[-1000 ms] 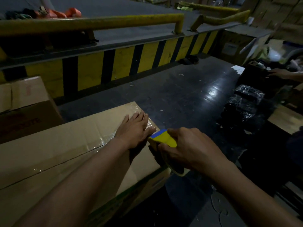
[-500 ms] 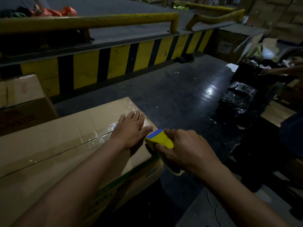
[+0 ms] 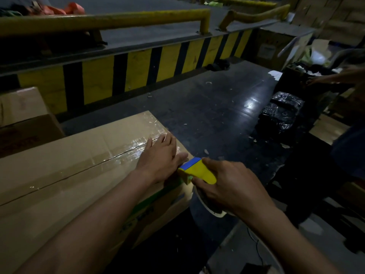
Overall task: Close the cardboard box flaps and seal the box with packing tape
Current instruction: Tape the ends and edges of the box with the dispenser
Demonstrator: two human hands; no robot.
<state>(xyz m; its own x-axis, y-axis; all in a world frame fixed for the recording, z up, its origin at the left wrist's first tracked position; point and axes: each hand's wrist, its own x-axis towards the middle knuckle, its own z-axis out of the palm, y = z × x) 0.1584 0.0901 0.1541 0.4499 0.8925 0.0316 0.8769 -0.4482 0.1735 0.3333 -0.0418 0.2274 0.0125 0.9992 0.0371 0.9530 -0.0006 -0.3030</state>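
A long cardboard box lies in front of me with its flaps down and shiny clear tape running along the centre seam. My left hand lies flat with straight fingers on the box top at its right end, pressing the tape. My right hand grips a yellow and blue tape dispenser just past the box's right edge, its roll mostly hidden under my palm.
A yellow-and-black striped barrier with a yellow rail runs behind. Another cardboard box stands at the left. Black wrapped bundles lie on the dark floor at the right, where another person's arm reaches.
Both hands stay at the box's right end. The dispenser has shifted slightly over the edge, and the view has drifted a little.
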